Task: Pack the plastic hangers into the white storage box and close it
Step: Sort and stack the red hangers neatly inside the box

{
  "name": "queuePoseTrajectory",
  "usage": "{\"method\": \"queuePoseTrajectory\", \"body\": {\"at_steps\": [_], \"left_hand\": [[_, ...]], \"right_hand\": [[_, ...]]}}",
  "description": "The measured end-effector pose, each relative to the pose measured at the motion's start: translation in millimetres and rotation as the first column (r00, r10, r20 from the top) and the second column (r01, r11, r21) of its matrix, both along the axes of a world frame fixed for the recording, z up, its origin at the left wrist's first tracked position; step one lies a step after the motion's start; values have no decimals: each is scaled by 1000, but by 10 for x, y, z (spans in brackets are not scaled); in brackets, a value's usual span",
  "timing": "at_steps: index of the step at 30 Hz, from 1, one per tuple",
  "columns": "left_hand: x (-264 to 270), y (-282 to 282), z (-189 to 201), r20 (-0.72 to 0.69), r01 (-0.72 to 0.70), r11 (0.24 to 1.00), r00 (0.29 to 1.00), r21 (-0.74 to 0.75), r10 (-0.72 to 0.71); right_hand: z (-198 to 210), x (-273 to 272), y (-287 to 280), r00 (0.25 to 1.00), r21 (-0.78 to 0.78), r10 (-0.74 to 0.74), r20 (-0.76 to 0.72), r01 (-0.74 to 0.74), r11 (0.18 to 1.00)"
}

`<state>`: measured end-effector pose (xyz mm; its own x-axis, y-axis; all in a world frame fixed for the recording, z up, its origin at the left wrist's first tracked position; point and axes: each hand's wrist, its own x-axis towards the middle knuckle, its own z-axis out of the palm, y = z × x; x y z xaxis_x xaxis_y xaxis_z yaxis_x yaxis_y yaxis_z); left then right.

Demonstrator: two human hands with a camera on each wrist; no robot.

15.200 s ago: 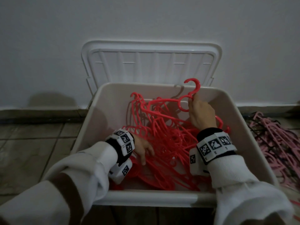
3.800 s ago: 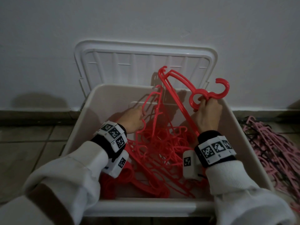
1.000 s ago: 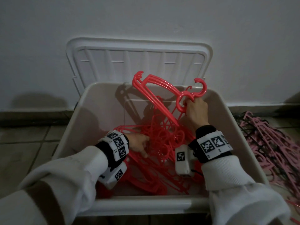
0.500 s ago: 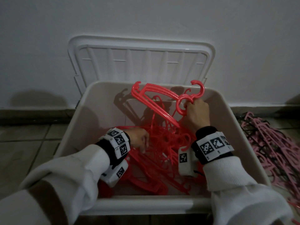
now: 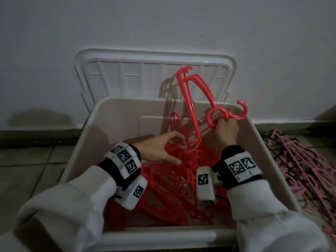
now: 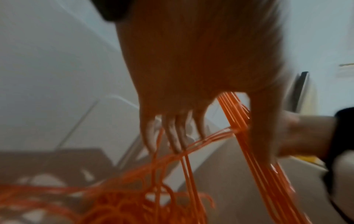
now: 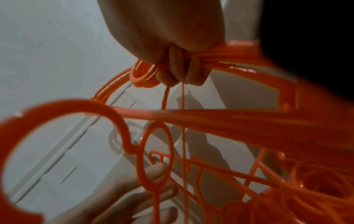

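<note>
A white storage box [image 5: 258,142] stands on the floor with its lid [image 5: 127,77] open against the wall. A tangled pile of red plastic hangers [image 5: 174,193] lies inside. My right hand [image 5: 221,124] grips a bundle of red hangers [image 5: 192,95] at the necks just below their hooks. The bundle stands nearly upright, its far end above the box's back rim. The right wrist view shows the fingers [image 7: 172,72] curled tight round the necks. My left hand [image 5: 177,150] reaches into the pile left of the bundle, fingers [image 6: 172,136] straight and spread among the strands.
A heap of pink and dark hangers [image 5: 300,160] lies on the floor to the right of the box. A white wall [image 5: 163,24] rises directly behind the lid. Tiled floor [image 5: 27,170] stretches to the left.
My right hand has lifted its bundle and tipped it more upright. My left hand has risen from the left of the pile and reached further right, toward the bundle.
</note>
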<state>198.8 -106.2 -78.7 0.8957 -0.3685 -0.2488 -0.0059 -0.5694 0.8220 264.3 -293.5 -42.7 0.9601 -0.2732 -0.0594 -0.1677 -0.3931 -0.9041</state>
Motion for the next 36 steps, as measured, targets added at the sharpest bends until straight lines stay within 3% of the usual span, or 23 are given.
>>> {"method": "queuePoseTrajectory", "body": {"at_steps": [4, 11, 18, 22, 26, 32, 36], "left_hand": [[-5, -22, -39, 205, -70, 994, 977, 86, 51], [17, 4, -50, 214, -13, 964, 976, 265, -46], [44, 72, 30, 349, -176, 973, 930, 150, 114], [15, 167, 124, 249, -166, 980, 959, 106, 136], [7, 314, 264, 413, -283, 876, 904, 391, 108], [-20, 355, 369, 368, -194, 848, 930, 492, -1], [30, 371, 336, 325, -147, 853, 945, 501, -28]], "right_hand": [[-27, -15, 46, 1000, 118, 4, -7, -3, 993], [-100, 39, 78, 995, 254, 46, -85, -23, 967], [-76, -1, 63, 993, 323, 79, -90, -45, 945], [-67, 26, 19, 991, 246, 86, -103, -58, 968], [-32, 42, -20, 993, 199, 99, -69, -83, 976], [45, 23, -45, 987, -4, -6, 163, 6, 1000], [89, -43, -13, 957, -110, 141, 253, -116, 987]]}}
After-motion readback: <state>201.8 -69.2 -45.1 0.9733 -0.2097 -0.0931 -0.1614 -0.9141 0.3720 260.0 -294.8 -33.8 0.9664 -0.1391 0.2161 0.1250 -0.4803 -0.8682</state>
